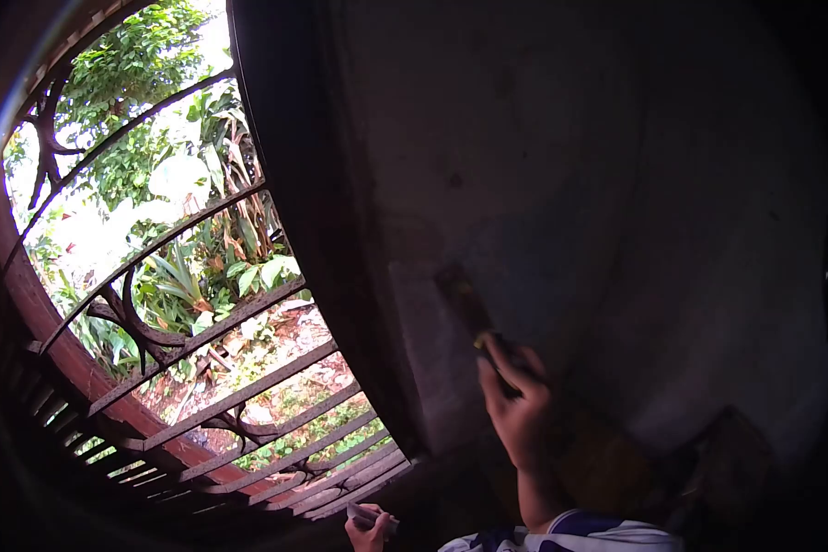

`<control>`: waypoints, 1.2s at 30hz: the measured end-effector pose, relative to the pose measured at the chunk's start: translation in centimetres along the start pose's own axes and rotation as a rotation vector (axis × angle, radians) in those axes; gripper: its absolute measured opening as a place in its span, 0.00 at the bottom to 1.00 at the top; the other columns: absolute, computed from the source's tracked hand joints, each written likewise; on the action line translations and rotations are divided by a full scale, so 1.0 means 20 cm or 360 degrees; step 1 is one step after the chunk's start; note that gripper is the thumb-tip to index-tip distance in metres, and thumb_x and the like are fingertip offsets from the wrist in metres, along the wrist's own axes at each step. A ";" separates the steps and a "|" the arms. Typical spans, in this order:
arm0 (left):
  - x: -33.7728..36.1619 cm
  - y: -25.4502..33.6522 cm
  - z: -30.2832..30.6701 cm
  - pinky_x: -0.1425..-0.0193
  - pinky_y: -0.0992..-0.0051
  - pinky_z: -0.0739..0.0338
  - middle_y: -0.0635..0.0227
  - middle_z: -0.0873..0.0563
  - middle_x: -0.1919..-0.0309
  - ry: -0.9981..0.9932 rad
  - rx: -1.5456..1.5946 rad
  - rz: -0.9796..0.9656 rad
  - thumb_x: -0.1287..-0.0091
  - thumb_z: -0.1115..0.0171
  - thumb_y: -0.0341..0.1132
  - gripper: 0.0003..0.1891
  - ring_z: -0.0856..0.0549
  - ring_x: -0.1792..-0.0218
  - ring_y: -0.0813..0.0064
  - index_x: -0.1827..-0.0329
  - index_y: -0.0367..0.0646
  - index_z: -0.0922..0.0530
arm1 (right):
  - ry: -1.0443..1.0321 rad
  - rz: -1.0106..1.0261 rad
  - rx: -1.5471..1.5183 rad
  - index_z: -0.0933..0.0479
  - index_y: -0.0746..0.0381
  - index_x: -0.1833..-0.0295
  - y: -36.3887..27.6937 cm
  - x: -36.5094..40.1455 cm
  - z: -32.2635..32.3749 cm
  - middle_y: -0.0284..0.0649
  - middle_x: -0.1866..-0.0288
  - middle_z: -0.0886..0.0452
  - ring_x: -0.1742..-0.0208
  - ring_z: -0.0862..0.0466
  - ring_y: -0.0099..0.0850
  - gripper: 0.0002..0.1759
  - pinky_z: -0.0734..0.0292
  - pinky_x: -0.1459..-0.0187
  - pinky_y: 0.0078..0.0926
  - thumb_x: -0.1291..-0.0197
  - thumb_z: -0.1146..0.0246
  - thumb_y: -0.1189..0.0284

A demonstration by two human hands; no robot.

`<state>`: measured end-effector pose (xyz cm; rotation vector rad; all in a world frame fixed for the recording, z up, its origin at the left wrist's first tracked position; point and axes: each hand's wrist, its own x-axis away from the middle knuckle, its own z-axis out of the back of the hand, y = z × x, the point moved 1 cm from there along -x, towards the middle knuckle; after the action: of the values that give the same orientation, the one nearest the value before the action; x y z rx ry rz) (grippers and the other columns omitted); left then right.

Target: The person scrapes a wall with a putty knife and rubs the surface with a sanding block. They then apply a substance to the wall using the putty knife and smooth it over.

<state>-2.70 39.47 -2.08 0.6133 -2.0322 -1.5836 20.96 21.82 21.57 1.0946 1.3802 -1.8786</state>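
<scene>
Nearest, well to the right of the barred window point(202, 344) and lower than most of it, a white sleeve with dark purple patches point(584, 526) covers the upper part of the right arm, leaving the forearm bare. Just off the window's bottom corner, the left hand point(368, 532) is clamped on a flat grey piece point(361, 514), thumb and fingers pressed together about it (what it is, I cannot tell). Farther to the right of the window, and higher than its bottom corner, the right hand point(517, 396) is clamped round the dark handle of a tool point(467, 302). The tool tilts up and toward the window, a small yellowish band showing near the grip; its far end lies over the wall point(524, 166), though the gloom hides whether the two touch. That wall, dim and greyish with a few dark spots, fills the space to the right of the window. The window's slanting metal bars point(239, 395) carry curved ornaments, and a reddish-brown ledge point(51, 317) runs behind them. Farthest off, seen through the window in bright light, are green plants point(138, 138) and littered ground point(294, 340).
</scene>
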 end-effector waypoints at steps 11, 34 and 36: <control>-0.02 -0.01 0.06 0.81 0.84 0.29 0.61 0.14 0.73 -0.0038 -0.0039 -0.0007 0.34 0.34 0.26 0.11 0.18 0.80 0.77 0.52 0.42 0.26 | 0.0004 -0.0032 0.0105 0.19 0.62 0.41 -0.13 -0.02 -0.11 0.44 0.60 0.17 0.63 0.14 0.35 0.19 0.22 0.65 0.29 0.39 0.34 0.80; -0.06 0.01 0.23 0.82 0.85 0.31 0.61 0.14 0.73 -0.0283 0.0092 0.0036 0.34 0.35 0.24 0.09 0.19 0.82 0.80 0.55 0.40 0.25 | 0.0030 -0.0318 0.0074 0.19 0.71 0.44 -0.25 0.14 -0.05 0.50 0.59 0.12 0.59 0.13 0.30 0.15 0.21 0.57 0.26 0.33 0.37 0.76; -0.08 -0.01 0.24 0.83 0.85 0.31 0.61 0.14 0.74 -0.0279 0.0036 0.0014 0.34 0.35 0.24 0.09 0.19 0.82 0.80 0.55 0.40 0.25 | 0.0067 -0.0387 0.0041 0.19 0.71 0.44 -0.26 0.15 -0.03 0.51 0.58 0.12 0.58 0.12 0.32 0.15 0.20 0.56 0.27 0.33 0.37 0.76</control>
<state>-4.34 44.05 -3.36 0.4883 -2.1786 -1.6623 15.32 24.08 21.59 1.0219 1.5773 -2.0587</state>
